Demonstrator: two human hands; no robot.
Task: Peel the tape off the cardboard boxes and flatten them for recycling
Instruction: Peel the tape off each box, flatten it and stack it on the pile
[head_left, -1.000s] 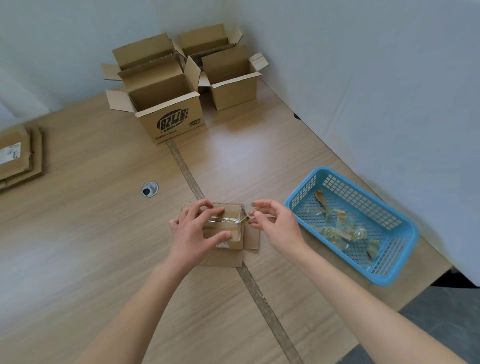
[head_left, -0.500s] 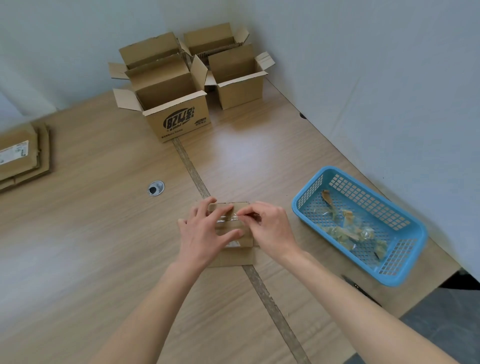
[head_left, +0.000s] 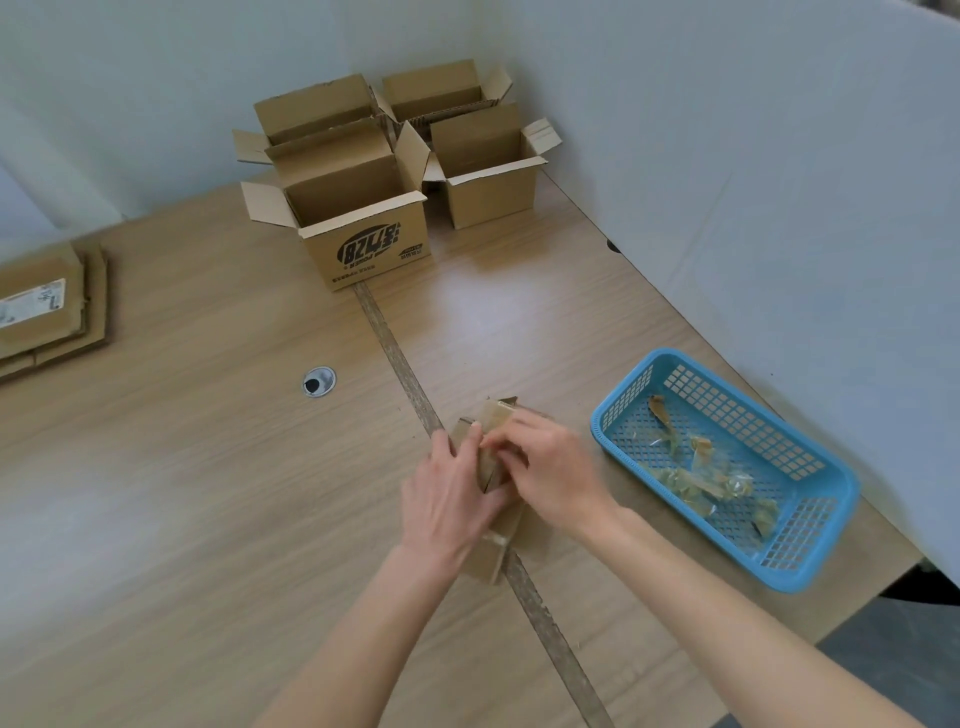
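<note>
L hand wraps the small box at frame ctr-bottom; R hand fingers curled on its top edge, looks like pinching tape, can't confirm w/ blur. Vs 1 s ago: R pulled in from the strip end, box turned. Prob re-gripping; peel unfinished. Basket of tape scraps right, open boxes upper ctr.

I am seeing two bare forearms coming in from the bottom edge, with no sleeve showing on either one. The left hand and the right hand are wearing no gloves, rings, watch or bands. The fingernails are looking short and unpainted.
</note>
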